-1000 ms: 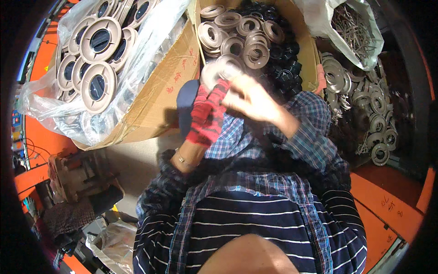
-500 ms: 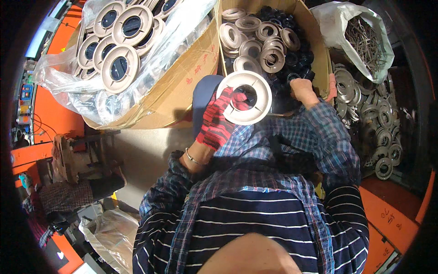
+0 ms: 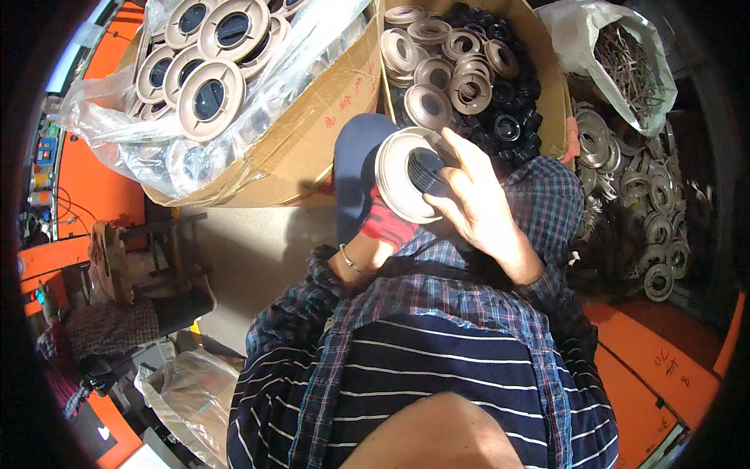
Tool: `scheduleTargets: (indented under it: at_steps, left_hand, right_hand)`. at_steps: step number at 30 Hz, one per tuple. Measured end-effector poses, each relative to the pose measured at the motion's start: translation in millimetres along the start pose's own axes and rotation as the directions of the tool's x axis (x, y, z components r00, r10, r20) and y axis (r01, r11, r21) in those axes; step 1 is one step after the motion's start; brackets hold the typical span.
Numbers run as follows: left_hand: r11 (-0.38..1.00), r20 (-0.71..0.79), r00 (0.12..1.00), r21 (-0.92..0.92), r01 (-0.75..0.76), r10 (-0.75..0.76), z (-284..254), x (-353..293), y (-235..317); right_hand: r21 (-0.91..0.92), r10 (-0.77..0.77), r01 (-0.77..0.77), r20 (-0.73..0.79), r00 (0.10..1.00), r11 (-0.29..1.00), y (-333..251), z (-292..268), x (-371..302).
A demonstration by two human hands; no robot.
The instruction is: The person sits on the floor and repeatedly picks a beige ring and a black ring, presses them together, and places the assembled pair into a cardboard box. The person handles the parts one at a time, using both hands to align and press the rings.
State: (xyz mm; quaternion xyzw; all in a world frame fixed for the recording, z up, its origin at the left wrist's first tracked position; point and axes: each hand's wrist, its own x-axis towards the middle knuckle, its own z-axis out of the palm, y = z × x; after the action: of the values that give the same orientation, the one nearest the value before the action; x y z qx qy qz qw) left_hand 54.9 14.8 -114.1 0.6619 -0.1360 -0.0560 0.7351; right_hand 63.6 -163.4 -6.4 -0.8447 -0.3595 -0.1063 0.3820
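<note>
My left hand [image 3: 386, 223], in a red and black glove, grips a beige plastic flanged ring [image 3: 393, 178] from below, above my lap. Most of its fingers are hidden behind the ring. My bare right hand [image 3: 486, 209] pinches a black ribbed plastic collar [image 3: 426, 170] between thumb and fingers. The collar sits at the ring's central hole, tilted with it; how deep it goes in, I cannot tell. Just beyond my hands, an open carton [image 3: 551, 86] contains loose beige rings [image 3: 428, 106] and black collars [image 3: 508, 127].
A plastic-lined carton [image 3: 312, 141] at the left holds beige discs with black centres [image 3: 209, 99]. On the right are a white sack [image 3: 570, 31] of thin strips and a heap of grey rings [image 3: 658, 230]. Another person's sleeve [image 3: 66, 363] shows at lower left.
My right hand has come from the carton of black collars to the beige ring, bringing a black collar to its hole. The left hand has tilted the ring and shifted slightly.
</note>
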Motion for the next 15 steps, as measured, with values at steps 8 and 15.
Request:
scheduleTargets:
  at_steps: [8,15]
  left_hand:
    - [0.729,-0.002,0.981,0.669,-0.144,0.196,-11.3,-14.1,43.9]
    - [0.727,-0.018,0.991,0.681,-0.086,0.134,-6.8,-39.1,71.5]
  right_hand:
    - [-0.018,-0.060,0.064,0.160,0.985,0.998,5.0,-2.3,-4.6]
    - [0.040,0.160,-0.169,0.171,0.972,0.985,8.3,-14.9,-7.5]
